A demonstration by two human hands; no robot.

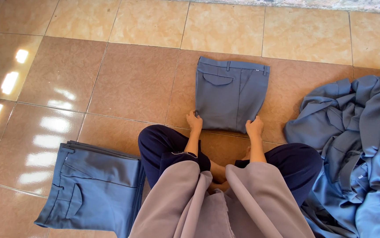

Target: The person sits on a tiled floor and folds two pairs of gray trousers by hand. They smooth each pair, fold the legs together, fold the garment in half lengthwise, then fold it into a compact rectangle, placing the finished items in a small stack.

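A folded pair of grey-blue trousers (228,92) lies flat on the tiled floor in front of me, waistband at the far side. My left hand (194,120) grips its near left corner. My right hand (254,128) grips its near right corner. Both arms reach forward out of wide grey-beige sleeves, over my crossed legs in dark blue trousers.
A stack of folded grey-blue trousers (93,187) sits on the floor at my left. A loose heap of unfolded grey-blue garments (357,150) lies at my right. Glossy brown and tan floor tiles (128,79) stretch ahead, with a wall base at the top edge.
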